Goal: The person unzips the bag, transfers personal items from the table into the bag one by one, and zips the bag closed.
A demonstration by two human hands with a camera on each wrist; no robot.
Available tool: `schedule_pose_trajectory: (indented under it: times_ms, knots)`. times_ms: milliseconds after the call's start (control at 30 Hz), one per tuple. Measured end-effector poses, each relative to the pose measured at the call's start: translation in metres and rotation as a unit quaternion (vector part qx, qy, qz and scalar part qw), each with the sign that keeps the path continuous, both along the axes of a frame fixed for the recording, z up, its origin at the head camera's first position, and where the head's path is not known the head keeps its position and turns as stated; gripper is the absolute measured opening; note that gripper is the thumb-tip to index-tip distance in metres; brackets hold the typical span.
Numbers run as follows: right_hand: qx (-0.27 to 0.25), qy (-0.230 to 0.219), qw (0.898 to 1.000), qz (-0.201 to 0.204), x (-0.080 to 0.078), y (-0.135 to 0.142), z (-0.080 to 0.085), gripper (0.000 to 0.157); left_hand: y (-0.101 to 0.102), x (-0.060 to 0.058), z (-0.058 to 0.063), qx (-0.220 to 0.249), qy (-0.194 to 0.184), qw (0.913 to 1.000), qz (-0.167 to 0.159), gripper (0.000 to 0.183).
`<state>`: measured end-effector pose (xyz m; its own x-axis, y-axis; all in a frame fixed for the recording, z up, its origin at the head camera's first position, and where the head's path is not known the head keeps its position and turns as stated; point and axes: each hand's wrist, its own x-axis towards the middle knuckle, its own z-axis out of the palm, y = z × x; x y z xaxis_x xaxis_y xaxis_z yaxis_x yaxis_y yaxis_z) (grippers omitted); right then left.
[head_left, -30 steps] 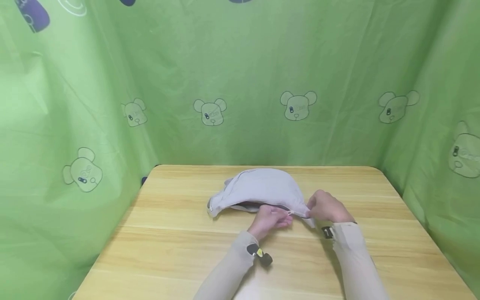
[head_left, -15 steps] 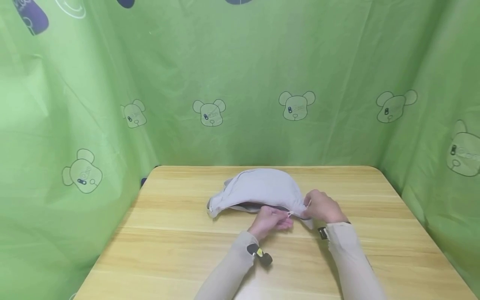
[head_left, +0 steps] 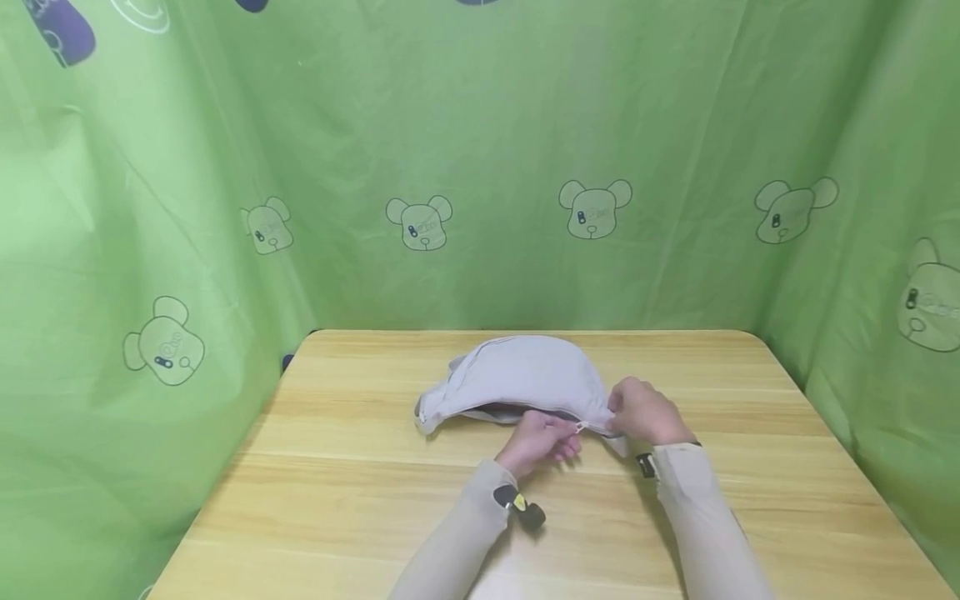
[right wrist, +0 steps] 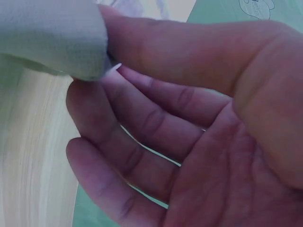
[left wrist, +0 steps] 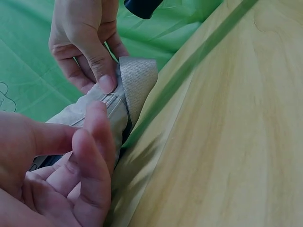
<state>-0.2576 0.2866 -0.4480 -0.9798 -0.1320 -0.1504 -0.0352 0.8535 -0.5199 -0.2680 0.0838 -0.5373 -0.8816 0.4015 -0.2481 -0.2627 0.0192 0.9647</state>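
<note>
A light grey, crescent-shaped waist bag (head_left: 525, 371) lies on the table, its long zipper gaping along the near edge. At the right part of that opening my left hand (head_left: 536, 437) pinches the white zipper pull (head_left: 582, 427) between thumb and forefinger. My right hand (head_left: 651, 412) grips the bag's right end with thumb and fingertips. In the left wrist view, closed zipper teeth (left wrist: 111, 100) run up to the right thumb, beside a folded webbing strap (left wrist: 139, 82). Pale fabric (right wrist: 57, 38) covers the right fingertips in the right wrist view.
The wooden table (head_left: 337, 500) has rounded far corners. A green curtain (head_left: 495, 125) with bear-head prints hangs behind it and along both sides. Dark camera mounts (head_left: 525, 510) are strapped at the wrists.
My right hand has shifted slightly left with the bag's end, mostly in the earlier half second. The left hand stays at the zipper pull, its lower fingers a little more curled.
</note>
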Motion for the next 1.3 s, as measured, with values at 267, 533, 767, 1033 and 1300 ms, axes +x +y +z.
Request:
schedule_pose_trajectory:
  times_ms: [267,533,767,1033,1300]
  knots:
    - [0.003,-0.001,1.000,0.004,0.0002,-0.0002,0.0022,0.024,-0.0019,-0.0009,0.0004,-0.016,0.012,0.9998,-0.001,0.022]
    - [0.000,-0.002,1.000,0.003,0.0000,0.0011,0.0023,0.023,-0.0016,-0.0020,0.0015,-0.016,0.011,0.9998,0.008,0.021]
    - [-0.003,-0.004,1.000,0.002,0.0000,0.0022,0.0022,0.023,-0.0021,-0.0024,0.0005,-0.010,0.013,0.9998,0.013,0.020]
    - [0.000,-0.008,1.000,0.000,0.0007,0.0034,0.0032,0.024,-0.0039,-0.0034,0.0014,-0.021,0.040,0.9987,0.024,0.021]
    - [-0.004,-0.005,1.000,0.003,0.0005,0.0035,0.0044,0.023,-0.0059,-0.0034,0.0038,-0.026,0.048,0.9983,0.023,0.022]
